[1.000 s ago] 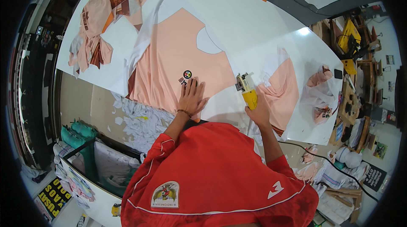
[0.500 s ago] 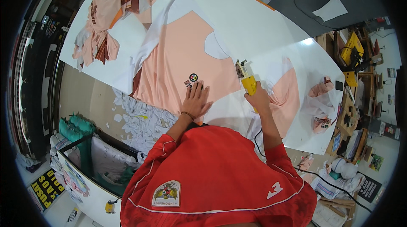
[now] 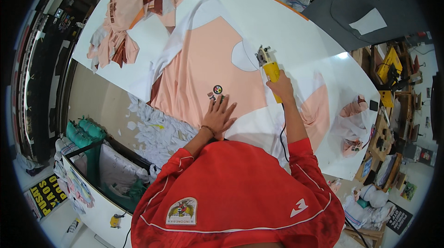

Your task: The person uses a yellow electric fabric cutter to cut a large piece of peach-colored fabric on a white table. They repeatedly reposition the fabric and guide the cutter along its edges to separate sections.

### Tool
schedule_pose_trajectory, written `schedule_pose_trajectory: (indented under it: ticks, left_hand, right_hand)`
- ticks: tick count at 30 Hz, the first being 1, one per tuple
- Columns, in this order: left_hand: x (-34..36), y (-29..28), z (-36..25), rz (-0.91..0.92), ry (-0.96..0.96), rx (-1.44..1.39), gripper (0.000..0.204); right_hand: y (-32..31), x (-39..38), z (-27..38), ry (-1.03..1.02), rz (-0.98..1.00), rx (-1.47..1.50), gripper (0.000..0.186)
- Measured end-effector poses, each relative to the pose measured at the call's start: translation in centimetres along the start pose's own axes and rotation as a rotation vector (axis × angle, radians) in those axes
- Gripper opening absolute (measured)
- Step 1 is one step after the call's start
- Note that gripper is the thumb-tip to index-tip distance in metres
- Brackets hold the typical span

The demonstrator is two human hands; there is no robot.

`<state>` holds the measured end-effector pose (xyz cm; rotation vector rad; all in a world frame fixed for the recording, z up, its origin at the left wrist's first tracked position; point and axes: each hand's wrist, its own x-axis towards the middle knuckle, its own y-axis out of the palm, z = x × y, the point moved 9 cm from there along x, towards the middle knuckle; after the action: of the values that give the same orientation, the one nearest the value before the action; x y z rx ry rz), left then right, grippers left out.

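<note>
A peach garment panel (image 3: 217,53) with a white border lies spread on the white table, small printed badges near its lower middle. My left hand (image 3: 218,114) rests on this panel just below the badges, fingers spread. My right hand (image 3: 282,86) grips a yellow electric cutter (image 3: 270,70), its metal head at the panel's right edge beside the white neck-shaped area (image 3: 243,57), and a black cable hangs from it. More peach and white fabric (image 3: 314,114) lies to the right of that hand.
Crumpled peach pieces (image 3: 122,21) lie at the table's (image 3: 300,35) upper left, and a smaller bundle (image 3: 351,123) at its right with a black rectangular object (image 3: 373,105). Below the left edge are white scraps (image 3: 152,123) and a bin (image 3: 106,174). A dark grey board (image 3: 351,3) adjoins the back right.
My right hand and the cutter have moved up and away from me along the panel's right edge. My left hand remains spread on the panel, and the view has shifted slightly.
</note>
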<state>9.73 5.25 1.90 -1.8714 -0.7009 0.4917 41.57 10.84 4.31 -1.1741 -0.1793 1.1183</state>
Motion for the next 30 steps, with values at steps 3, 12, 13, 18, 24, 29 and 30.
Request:
schedule_pose_trajectory:
  ticks: [3, 12, 13, 18, 24, 29, 30]
  left_hand:
    - [-0.3, -0.9, -1.1, 0.046, 0.029, -0.052, 0.067]
    - [-1.2, -2.9, 9.9, -0.395, -0.206, -0.140, 0.061]
    - [-2.7, -3.3, 14.2, -0.499, -0.324, -0.070, 0.063]
    - [-9.2, -11.0, 28.5, -0.731, -1.109, 0.088, 0.061]
    - [-7.7, -12.4, 34.9, -0.200, -1.337, 0.037, 0.050]
    - [-1.6, -14.2, 39.0, -0.247, -1.317, 0.058, 0.047]
    - [0.1, -14.7, 40.2, -0.264, -1.294, 0.087, 0.045]
  right_hand:
    - [2.2, 0.5, -2.8, -0.010, 0.053, 0.405, 0.062]
    - [4.2, -2.9, 0.0, -0.001, 0.031, 1.197, 0.048]
    - [3.9, -2.4, 1.6, -0.069, 0.052, 1.166, 0.049]
    - [4.9, 2.1, 9.2, -0.289, 0.123, 1.084, 0.047]
    - [6.8, 9.0, 19.0, -0.524, 0.110, 0.783, 0.057]
    - [7.7, 15.5, 19.7, -0.518, 0.111, 0.766, 0.064]
    - [7.4, 16.8, 19.2, -0.506, 0.142, 0.816, 0.062]
